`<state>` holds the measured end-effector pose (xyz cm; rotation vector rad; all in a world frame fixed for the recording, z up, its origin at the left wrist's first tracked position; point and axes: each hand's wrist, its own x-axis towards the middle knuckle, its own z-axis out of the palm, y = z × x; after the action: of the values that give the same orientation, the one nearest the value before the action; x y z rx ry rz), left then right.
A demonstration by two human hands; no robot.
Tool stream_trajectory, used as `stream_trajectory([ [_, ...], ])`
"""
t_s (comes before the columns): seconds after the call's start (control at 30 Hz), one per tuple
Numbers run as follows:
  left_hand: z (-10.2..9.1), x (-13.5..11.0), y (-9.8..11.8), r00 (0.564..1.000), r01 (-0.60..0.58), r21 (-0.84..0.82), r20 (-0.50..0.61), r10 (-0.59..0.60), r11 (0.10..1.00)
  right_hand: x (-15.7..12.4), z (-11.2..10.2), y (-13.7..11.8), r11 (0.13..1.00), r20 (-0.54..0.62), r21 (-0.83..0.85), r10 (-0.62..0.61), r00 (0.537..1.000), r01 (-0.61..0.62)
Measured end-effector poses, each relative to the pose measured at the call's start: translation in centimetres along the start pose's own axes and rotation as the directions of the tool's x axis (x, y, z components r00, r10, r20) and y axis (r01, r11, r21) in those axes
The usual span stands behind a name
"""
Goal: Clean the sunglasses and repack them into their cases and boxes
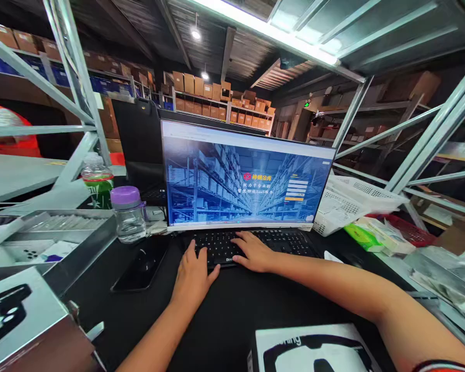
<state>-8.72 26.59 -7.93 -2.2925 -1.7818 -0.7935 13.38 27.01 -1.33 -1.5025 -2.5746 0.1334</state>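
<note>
- The left hand (194, 268) lies palm down at the left end of the keyboard, fingers spread and thumb held apart, with nothing gripped.
- The right hand (253, 252) reaches in over the middle of the keys, palm down, its fingers parted and slightly bent, also gripping nothing; whether either hand is pressing a key I cannot tell.
- The black keyboard (220, 249) sits on the black worktop (217, 320), directly in front of the monitor.
- The monitor (225, 175) shows a blue warehouse-aisle page with Chinese lettering and, at its right, a column of pale fields above an orange bar.
- A black smartphone (134, 274) lies flat to the left of the left hand.
- Behind the phone stand a clear bottle with a purple lid (129, 217) and a green-labelled bottle (98, 186), both upright.
- A grey metal tray (96, 227) holding small packets is at the left, behind a printed box (27, 299).
- A white box with a black goggle-like print (271, 346) lies at the near edge of view, between the forearms.
- White perforated baskets (341, 201) stand right of the monitor, near a green packet (360, 236) and a red basket (406, 231).
</note>
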Motion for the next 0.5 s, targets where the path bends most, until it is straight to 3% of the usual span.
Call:
stream_trajectory([
  [0.3, 0.1, 0.0, -0.1, 1.000, -0.017, 0.010, -0.006, 0.017, 1.000, 2.3, 1.3, -1.3, 1.000, -0.055, 0.004, -0.026, 0.998, 0.026],
  [0.5, 2.3, 0.5, -1.4, 0.988, -0.079, 0.052, -0.130, 0.085, 0.996, 3.1, 0.7, -2.0, 0.999, -0.038, -0.038, -0.027, 0.999, 0.025],
])
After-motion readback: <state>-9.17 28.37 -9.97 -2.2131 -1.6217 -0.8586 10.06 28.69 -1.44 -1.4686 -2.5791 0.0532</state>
